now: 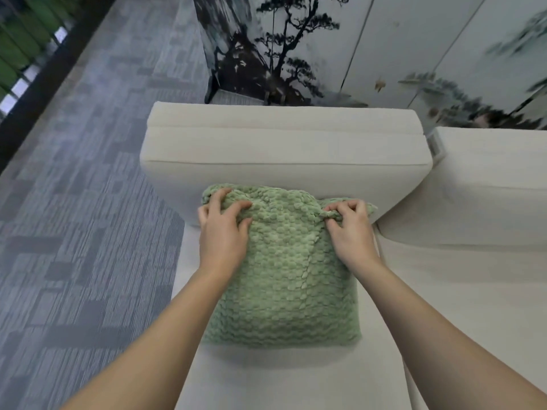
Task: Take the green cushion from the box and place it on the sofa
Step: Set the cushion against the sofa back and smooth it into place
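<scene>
Two hands | left hand [222, 229], right hand [349, 229] pinching green cushion [284, 276] top corners | on sofa [284, 146]

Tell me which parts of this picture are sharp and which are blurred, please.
Head view: the knobbly green cushion, both hands (left hand, right hand) and the cream fabric sofa are sharp; the painted tree screen smears at the right edge; the wide lens bends the grey carpet.

One green cushion [284, 270], two hands — left [222, 229], right [350, 232] — one sofa [284, 143].
</scene>
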The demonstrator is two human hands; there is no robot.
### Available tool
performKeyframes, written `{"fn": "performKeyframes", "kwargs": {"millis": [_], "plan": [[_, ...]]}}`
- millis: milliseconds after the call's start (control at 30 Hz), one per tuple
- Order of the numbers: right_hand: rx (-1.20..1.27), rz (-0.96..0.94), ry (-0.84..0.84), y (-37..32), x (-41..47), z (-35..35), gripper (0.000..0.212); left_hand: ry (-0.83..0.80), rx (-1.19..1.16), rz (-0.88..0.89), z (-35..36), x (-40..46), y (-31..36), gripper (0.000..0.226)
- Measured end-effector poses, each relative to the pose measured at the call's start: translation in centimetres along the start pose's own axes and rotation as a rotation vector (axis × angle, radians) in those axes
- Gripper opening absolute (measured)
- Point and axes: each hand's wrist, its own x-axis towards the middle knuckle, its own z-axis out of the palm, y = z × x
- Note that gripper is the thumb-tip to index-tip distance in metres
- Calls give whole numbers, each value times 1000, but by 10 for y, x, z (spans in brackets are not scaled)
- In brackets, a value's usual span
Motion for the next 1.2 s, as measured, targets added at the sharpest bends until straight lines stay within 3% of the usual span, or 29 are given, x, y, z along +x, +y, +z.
{"fn": "performKeyframes", "kwargs": {"millis": [333, 433, 533, 600, 700, 800, 967, 1067, 1200], "plan": [[39, -60, 80, 46, 13, 31, 28, 103, -17, 11, 47, 4, -39, 29], [190, -21, 154, 51, 3, 22, 45, 159, -80, 9, 45, -5, -41, 42], [320, 134, 237, 69, -9, 19, 70, 187, -219, -68, 43, -25, -45, 66], [359, 244, 163, 83, -17, 24, 90, 172, -294, -207, 46, -36, -50, 84], [491, 322, -90, 92, -23, 38, 114, 44, -426, -408, 53, -39, -55, 108], [578, 344, -163, 87, -7, 41, 105, -37, -506, -464, 52, -21, -60, 116], [708, 320, -105, 77, -4, 31, 50, 33, -585, -406, 42, -20, -63, 98], [755, 288, -42, 77, -10, 27, 47, 48, -673, -375, 37, -26, -65, 95], [726, 303, -60, 77, -6, 27, 58, -30, -714, -389, 37, -16, -69, 93]]}}
